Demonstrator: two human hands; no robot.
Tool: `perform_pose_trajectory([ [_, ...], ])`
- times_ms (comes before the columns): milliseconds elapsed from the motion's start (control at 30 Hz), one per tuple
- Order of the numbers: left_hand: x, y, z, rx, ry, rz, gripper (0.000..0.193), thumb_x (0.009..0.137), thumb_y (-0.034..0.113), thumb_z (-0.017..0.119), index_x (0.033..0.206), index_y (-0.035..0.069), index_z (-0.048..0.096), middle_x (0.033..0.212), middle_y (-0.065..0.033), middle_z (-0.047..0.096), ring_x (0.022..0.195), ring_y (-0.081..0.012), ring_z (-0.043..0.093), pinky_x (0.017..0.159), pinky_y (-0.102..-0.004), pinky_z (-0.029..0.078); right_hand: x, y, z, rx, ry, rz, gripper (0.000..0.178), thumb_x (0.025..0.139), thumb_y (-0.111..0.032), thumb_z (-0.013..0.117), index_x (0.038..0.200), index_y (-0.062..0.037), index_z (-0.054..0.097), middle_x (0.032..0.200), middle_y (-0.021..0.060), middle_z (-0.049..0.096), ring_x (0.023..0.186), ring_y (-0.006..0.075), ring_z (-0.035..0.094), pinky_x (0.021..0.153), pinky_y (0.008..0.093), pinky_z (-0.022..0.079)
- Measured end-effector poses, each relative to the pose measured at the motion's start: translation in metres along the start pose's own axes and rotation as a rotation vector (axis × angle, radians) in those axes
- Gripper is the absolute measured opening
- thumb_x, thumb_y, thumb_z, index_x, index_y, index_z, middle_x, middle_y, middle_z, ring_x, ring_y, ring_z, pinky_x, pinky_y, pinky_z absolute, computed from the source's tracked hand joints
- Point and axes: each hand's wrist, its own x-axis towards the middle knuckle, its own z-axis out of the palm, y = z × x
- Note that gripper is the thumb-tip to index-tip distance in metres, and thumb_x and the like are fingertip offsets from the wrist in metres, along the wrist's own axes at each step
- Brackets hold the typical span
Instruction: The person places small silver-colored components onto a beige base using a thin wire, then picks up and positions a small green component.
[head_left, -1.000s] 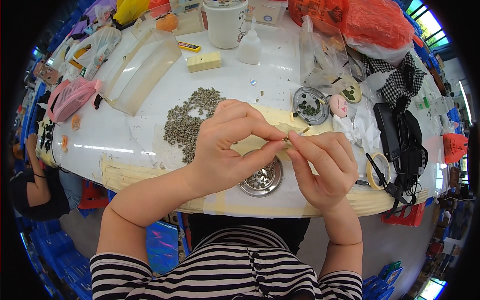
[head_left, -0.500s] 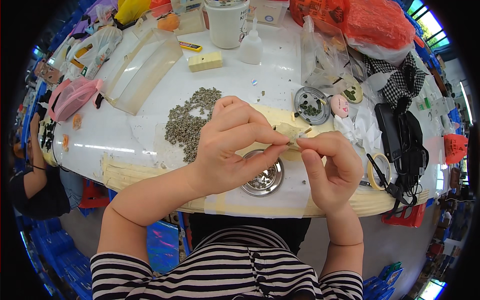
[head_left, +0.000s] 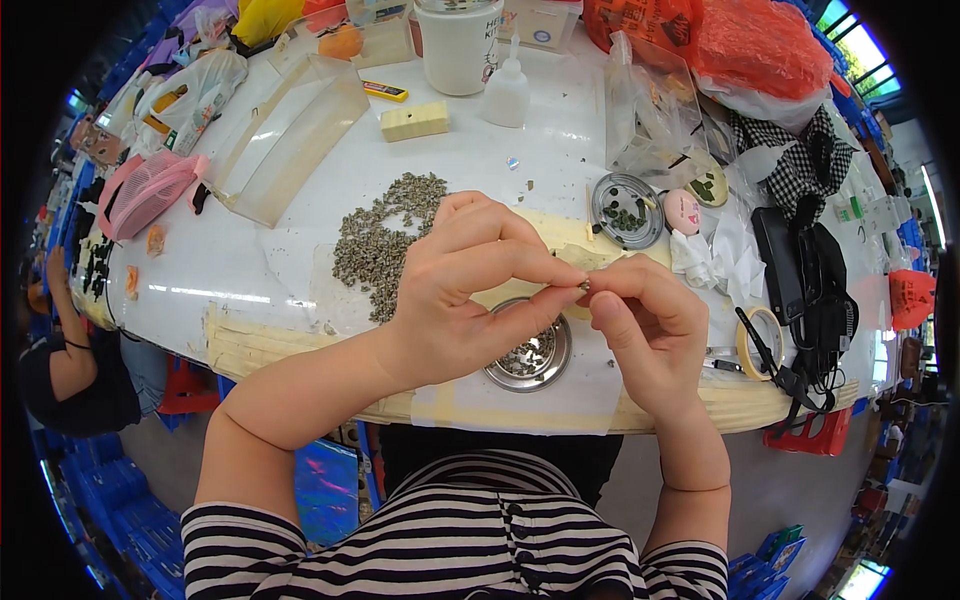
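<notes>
My left hand (head_left: 470, 290) is closed in a pinch, thumb and index tips on a tiny dark piece (head_left: 585, 286), too small to name. Against that piece comes the index fingertip of my right hand (head_left: 655, 335); its other fingers are curled, and what they hold, if anything, is hidden. Below the hands a round metal dish (head_left: 527, 382) holds many small grey-brown bits, partly covered by my left hand. Left of my left hand a loose pile of similar small parts (head_left: 375, 255) lies on the table.
A round dish with dark green pieces (head_left: 628, 212) and a pink round case (head_left: 682, 212) stand right of the hands. Farther back are a white nozzle bottle (head_left: 507, 95), a cream block (head_left: 414, 121) and a clear tray (head_left: 300, 140). A tape roll (head_left: 757, 343) lies at right.
My right hand has moved left, bringing its index fingertip up against the pinched piece. My left hand stays almost where it was.
</notes>
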Motion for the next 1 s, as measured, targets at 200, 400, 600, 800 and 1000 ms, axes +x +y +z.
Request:
perform_pose_trajectory([
  [200,-0.001,-0.002,0.000,0.052,-0.002,-0.028,0.022,0.073,-0.003,0.080,0.091,0.007,0.074,0.081,-0.0012,0.065,0.075,-0.0168,0.054,0.073,-0.0312,0.041,0.003,-0.009,-0.001,-0.239,0.025,-0.223,0.018,0.085,0.000,0.074,0.102,0.0002,0.074,0.082,0.0057,0.067,0.062,0.0079,0.054,0.053,0.0207,0.042],
  [400,-0.001,-0.002,0.001,0.013,0.015,-0.042,0.021,0.073,-0.003,0.080,0.090,0.006,0.073,0.081,-0.0017,0.065,0.075,-0.0169,0.054,0.072,-0.0311,0.041,0.002,-0.004,0.001,-0.204,0.032,-0.159,0.023,0.086,0.000,0.073,0.109,-0.0005,0.074,0.082,0.0055,0.067,0.061,0.0078,0.053,0.055,0.0211,0.043],
  [600,0.000,-0.002,0.000,0.028,0.001,0.002,0.021,0.073,-0.002,0.080,0.091,0.006,0.073,0.081,-0.0019,0.064,0.075,-0.0171,0.055,0.072,-0.0300,0.041,0.000,-0.002,0.002,0.000,0.019,0.031,0.020,0.087,-0.001,0.071,0.107,0.0007,0.073,0.083,0.0053,0.066,0.061,0.0072,0.053,0.057,0.0217,0.044],
  [800,-0.001,-0.003,0.002,0.055,0.018,-0.036,0.021,0.073,-0.003,0.080,0.091,0.006,0.073,0.081,-0.0019,0.064,0.075,-0.0175,0.055,0.071,-0.0301,0.042,0.002,-0.010,0.000,-0.225,0.006,-0.182,0.020,0.086,0.001,0.072,0.106,0.0003,0.074,0.082,0.0052,0.066,0.061,0.0070,0.054,0.056,0.0204,0.043],
  [1000,0.000,-0.002,-0.002,0.020,-0.001,-0.018,0.022,0.073,-0.003,0.080,0.092,0.006,0.073,0.081,-0.0016,0.064,0.076,-0.0174,0.054,0.071,-0.0299,0.042,0.001,0.000,0.003,-0.117,0.021,-0.092,0.021,0.086,0.002,0.072,0.107,-0.0003,0.074,0.082,0.0056,0.066,0.062,0.0069,0.054,0.056,0.0202,0.044],
])
